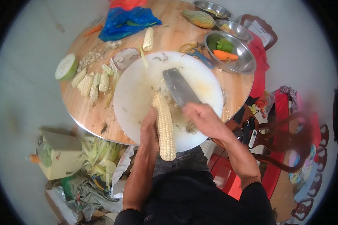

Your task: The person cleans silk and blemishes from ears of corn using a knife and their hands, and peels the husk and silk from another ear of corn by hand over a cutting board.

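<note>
My left hand (149, 129) is closed around the side of a husked ear of corn (164, 129), pale and whole, tilted over the near part of a round white cutting board (129, 97). In my right hand (204, 118), which is a little blurred, is the handle of a cleaver (179, 87). Its broad grey blade points up and left across the board, apart from the corn. A small husk-coloured scrap (191, 128) lies below the right hand. Wet stains and bits mark the board.
Left of the board lie cut corn pieces (87, 84), garlic cloves (95, 58) and a cut green gourd (66, 67). Blue-handled scissors (201, 56) and a steel bowl (246, 62) holding a carrot (225, 55) stand right. Husks (99, 155) fill the floor area below left; a wooden chair (285, 138) stands right.
</note>
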The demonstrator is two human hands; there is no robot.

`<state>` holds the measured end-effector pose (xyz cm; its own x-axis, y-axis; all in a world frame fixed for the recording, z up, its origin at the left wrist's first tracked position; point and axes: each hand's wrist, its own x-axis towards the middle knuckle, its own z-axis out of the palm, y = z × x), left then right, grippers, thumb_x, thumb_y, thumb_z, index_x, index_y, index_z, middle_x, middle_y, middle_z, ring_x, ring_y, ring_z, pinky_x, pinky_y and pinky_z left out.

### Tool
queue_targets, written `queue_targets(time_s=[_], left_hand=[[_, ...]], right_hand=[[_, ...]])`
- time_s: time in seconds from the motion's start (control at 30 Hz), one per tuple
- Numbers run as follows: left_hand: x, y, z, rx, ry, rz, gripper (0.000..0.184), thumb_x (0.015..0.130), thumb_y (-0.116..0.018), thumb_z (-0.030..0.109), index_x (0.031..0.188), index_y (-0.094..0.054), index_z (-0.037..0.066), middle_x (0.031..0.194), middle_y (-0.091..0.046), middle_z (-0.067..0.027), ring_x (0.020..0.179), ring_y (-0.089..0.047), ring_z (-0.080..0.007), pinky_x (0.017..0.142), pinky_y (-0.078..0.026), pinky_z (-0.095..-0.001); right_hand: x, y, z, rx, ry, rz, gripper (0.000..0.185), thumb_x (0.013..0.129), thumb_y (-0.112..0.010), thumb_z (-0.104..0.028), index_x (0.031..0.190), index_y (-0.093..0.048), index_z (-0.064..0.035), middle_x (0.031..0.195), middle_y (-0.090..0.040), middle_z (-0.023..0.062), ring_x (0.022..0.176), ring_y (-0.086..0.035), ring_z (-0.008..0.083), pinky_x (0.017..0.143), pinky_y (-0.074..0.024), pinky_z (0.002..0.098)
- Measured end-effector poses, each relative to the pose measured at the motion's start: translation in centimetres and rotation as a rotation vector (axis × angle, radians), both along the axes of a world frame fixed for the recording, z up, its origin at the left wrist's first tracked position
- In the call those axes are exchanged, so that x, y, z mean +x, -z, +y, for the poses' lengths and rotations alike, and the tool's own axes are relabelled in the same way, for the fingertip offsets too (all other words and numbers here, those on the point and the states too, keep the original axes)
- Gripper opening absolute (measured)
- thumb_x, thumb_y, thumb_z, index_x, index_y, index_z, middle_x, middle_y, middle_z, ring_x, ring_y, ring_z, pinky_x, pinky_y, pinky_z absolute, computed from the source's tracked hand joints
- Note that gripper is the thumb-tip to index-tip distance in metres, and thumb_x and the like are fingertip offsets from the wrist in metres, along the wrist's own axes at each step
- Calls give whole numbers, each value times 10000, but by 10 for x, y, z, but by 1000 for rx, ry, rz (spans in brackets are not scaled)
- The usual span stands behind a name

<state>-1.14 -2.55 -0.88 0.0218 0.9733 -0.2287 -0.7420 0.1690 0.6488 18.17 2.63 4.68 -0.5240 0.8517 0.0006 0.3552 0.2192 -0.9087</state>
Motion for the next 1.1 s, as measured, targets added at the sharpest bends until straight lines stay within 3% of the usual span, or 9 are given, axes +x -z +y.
queue_targets(time_s=[0.03,0.13,0.23,0.33,0.43,0.7,0.77,0.97,1.1], left_hand=[[3,-2,1,2,5,-2,601,1082,-416,457,1461,-479,-6,1219,-621,-115,1061,-600,-222,933,-501,-368],[10,-6,0,-12,-70,-1,603,1076,-427,464,1463,-479,5,1227,-623,-108,1057,-603,-220,917,-503,-360],[8,-2,-2,47,-81,68,621,1061,-451,483,1465,-478,13,1179,-631,-94,1032,-604,-217,896,-504,-348],[0,4,-4,40,-64,2,538,1039,-533,439,1338,-549,-8,1127,-673,-124,970,-662,-210,838,-554,-345],[1,3,-8,51,-49,-39,536,1044,-522,443,1327,-556,-12,1127,-677,-127,973,-662,-208,827,-557,-344],[11,-7,-7,-20,-99,44,552,1044,-526,465,1317,-564,-14,1117,-681,-117,919,-665,-189,790,-555,-314],[6,-1,-8,9,-59,65,561,1044,-523,468,1330,-558,-14,1105,-681,-113,908,-661,-184,786,-552,-315],[3,-7,-3,-9,51,-31,541,1061,-450,421,1430,-493,28,1188,-642,-140,1042,-620,-258,920,-514,-378],[4,-6,1,12,31,-148,561,1036,-536,423,1438,-471,37,1190,-653,-122,1018,-651,-219,897,-554,-375]], right_hand=[[-4,-3,-4,2,5,-2,329,1043,-529,-257,937,-588,49,743,-588,124,702,-581,177,661,-482,386],[-20,-14,-17,33,-107,-206,323,1027,-563,-252,902,-579,46,766,-604,260,660,-579,397,667,-484,446],[-24,5,-20,305,-107,-129,300,1032,-553,-233,911,-583,41,704,-588,215,639,-599,310,650,-481,434],[-19,-6,-15,-3,70,34,286,1038,-540,-227,913,-576,27,677,-564,164,648,-594,207,630,-476,414],[-11,-1,3,81,144,30,268,1038,-535,-223,921,-578,15,668,-554,126,658,-580,134,605,-481,391],[-23,-8,-2,264,-74,-274,273,1032,-564,-250,924,-615,-5,814,-652,251,743,-626,384,669,-491,409],[-21,-3,-2,191,-54,31,302,1040,-561,-262,897,-607,0,744,-648,145,670,-613,271,643,-478,362],[-2,-7,14,61,159,267,302,1060,-522,-241,921,-606,14,752,-486,-53,725,-435,58,616,-407,254],[-10,-14,-2,147,6,29,221,1018,-589,-215,936,-612,-11,792,-656,126,736,-631,193,695,-503,336]])
